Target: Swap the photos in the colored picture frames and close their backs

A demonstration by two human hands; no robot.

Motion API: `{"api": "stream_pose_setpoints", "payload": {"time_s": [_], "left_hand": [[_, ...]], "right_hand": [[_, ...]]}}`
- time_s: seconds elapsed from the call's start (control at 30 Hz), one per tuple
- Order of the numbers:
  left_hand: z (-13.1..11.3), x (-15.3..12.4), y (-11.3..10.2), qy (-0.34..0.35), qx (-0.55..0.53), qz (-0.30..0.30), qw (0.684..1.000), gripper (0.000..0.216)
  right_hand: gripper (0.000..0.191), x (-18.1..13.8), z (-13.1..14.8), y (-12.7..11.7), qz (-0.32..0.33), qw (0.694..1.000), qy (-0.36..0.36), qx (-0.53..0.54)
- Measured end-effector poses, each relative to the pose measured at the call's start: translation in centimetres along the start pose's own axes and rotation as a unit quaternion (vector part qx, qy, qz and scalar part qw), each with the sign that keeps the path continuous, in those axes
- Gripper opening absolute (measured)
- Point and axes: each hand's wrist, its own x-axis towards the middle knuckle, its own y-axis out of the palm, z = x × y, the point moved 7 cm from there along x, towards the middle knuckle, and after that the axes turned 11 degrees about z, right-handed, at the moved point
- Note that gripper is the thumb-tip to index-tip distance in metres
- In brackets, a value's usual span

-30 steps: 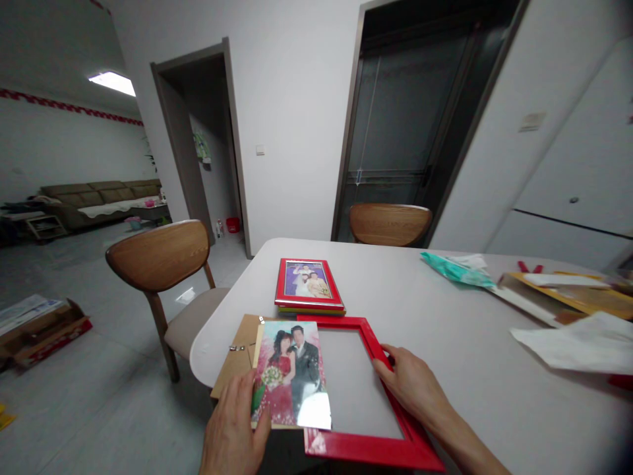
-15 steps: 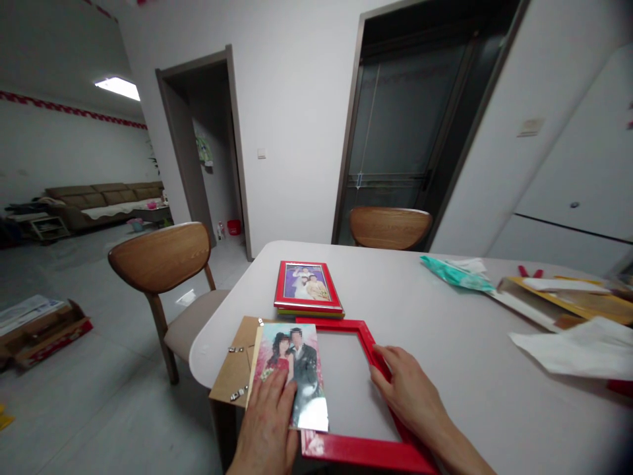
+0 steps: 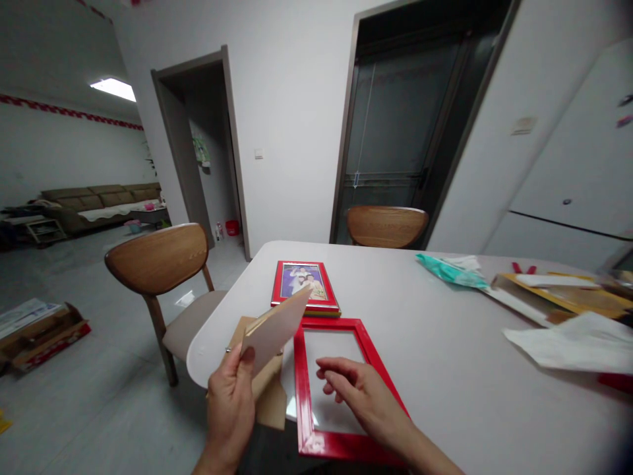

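So here we've got the left hand (image 3: 230, 402) pinching a photo print (image 3: 274, 328) by its lower corner, thumb on top and fingers curled shut behind it. The print is lifted off the table and tilted so we only see its pale blank back; the picture side faces away from us. Right under it lies a brown backing board (image 3: 264, 396), flat on the white table (image 3: 445, 349) and poking over the near edge.

Our right hand (image 3: 363, 396) is loosely open and holding nothing, fingertips resting on the glass inside the empty red frame (image 3: 301, 376). That frame lies flat near the table's front edge, just right of the backing board.

Just behind the empty one sits a second red frame (image 3: 305, 288) with a photo already in it, stacked on something with a green and yellow edge.

Further right on the table there's a teal plastic bag (image 3: 452, 270), a flat yellow-edged box (image 3: 568, 297) and some white wrapping (image 3: 573, 343). Two wooden chairs are around, one on the left (image 3: 158, 260) and one at the far side (image 3: 386, 225).
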Motion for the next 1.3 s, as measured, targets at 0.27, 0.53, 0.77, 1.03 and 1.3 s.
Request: {"api": "stream_pose_setpoints", "payload": {"time_s": [0.27,0.53,0.77,1.03,1.3], "left_hand": [[2.4,-2.4,8.5,-0.121,-0.375,0.120,0.911,0.046],[3.4,-2.6,7.4,-0.029,0.000,0.208,0.978,0.049],[2.8,-4.2,10.1,0.101,0.254,0.334,0.902,0.052],[1.4,-3.5,10.6,0.081,0.331,0.348,0.873,0.041],[2.9,-3.4,7.3,0.145,0.337,0.304,0.879,0.053]], "right_hand": [[0.030,-0.1,-3.1,-2.8,-0.161,0.944,-0.014,0.289],[0.037,-0.2,-5.5,-7.7,-0.094,0.971,0.133,0.176],[0.039,1.9,-6.4,-7.9,-0.117,0.980,0.137,0.080],[0.030,2.5,-3.7,-8.0,-0.105,0.894,0.138,-0.414],[0.036,1.9,-3.5,-6.9,-0.118,0.810,0.180,-0.545]]}}
